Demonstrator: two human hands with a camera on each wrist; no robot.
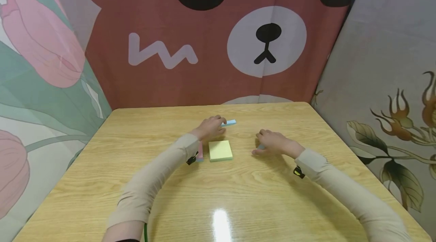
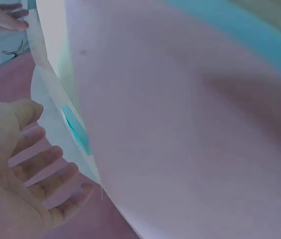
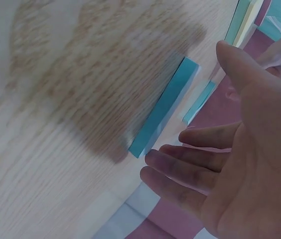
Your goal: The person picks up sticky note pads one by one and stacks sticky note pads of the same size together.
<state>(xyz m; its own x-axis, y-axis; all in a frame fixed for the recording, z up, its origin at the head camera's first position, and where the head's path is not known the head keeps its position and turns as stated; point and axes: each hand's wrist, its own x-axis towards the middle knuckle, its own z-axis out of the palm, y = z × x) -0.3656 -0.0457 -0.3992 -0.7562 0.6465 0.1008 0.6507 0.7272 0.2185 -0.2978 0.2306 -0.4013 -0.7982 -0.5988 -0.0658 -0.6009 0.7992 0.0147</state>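
Note:
My left hand (image 1: 212, 127) is over the far middle of the table, fingers slightly bent and spread in the left wrist view. By its fingertips lies a narrow light-blue sticky-note pad (image 1: 231, 122); whether they touch cannot be told. Under the left wrist sits a pink sticky-note pad (image 1: 200, 152) with a blue layer below, partly covered by the sleeve. A square pale-yellow pad (image 1: 220, 150) with a green underside lies between the hands. My right hand (image 1: 274, 142) reaches around a second narrow blue pad (image 3: 164, 108), thumb and fingers apart and not gripping it.
All pads lie on a wood-grain table (image 1: 184, 204). A red bear-print curtain (image 1: 163, 87) hangs behind its far edge, and patterned cloths stand along both sides. A small dark wrist camera (image 1: 299, 172) hangs below the right cuff.

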